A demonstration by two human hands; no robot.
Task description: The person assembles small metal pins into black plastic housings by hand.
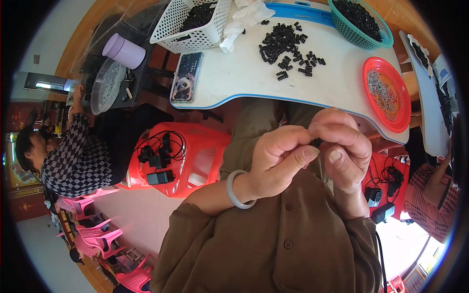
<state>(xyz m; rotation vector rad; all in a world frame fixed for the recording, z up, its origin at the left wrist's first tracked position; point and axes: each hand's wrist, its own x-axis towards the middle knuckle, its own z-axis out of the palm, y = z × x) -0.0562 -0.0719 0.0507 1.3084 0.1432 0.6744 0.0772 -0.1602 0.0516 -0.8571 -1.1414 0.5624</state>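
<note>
I am remotely viewing the left hand [281, 154] and right hand [346, 146], both closed, pinching a mostly hidden black piece [316, 142] near the front edge of the white table [224, 78], with loose black parts [279, 46] lying on it and a red plate [405, 97] resting toward its right end.

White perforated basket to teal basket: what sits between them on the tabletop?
Head view: a crumpled white sheet, then a loose scatter of small black parts, with a blue strip beyond the parts.

Left grip [283, 157] and right grip [343, 149] hold a dark piece [316, 142]; black parts [281, 45] lie beyond.
</note>
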